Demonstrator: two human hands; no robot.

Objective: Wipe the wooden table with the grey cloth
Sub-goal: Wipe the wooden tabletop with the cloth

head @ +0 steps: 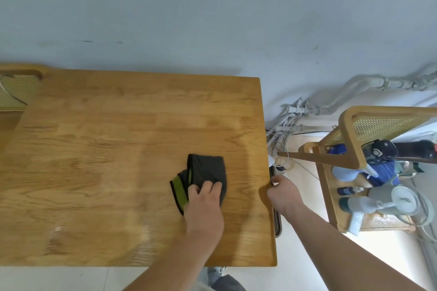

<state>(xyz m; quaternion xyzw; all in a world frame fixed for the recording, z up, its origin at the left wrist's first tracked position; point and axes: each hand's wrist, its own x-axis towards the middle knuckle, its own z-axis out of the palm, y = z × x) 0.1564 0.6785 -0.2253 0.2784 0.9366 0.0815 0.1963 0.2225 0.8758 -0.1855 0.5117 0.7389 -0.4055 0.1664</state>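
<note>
Left hand (204, 198) is pressing down on the grey cloth (208, 172), fingers spread and lying flat over its near edge, not curled round it. The cloth is sitting folded and bunched on the wooden table (118, 149), right of centre and toward the near side, with a green strip showing at its left edge. Right hand (282, 194) is curling over the table's right edge, thumb on top, apparently bracing me; I am gripping nothing else with it.

Step in hand, as I am judging it: a wiping stroke across the right part of the top, with most of the surface to the left and far side yet to cover.

Doing it well:
- I should be flattening the cloth under the palm so more of it is meeting the wood; bunched as it is, only a narrow band is cleaning.
- Strokes should be running along the grain in overlapping lanes, far to near.
- Pale sheen is showing at the near left; whether damp or glare I cannot tell, so that patch is worth a pass.

The rattan chair (369, 125) to the right is holding spray bottles (354, 204), well apart from the table.
</note>
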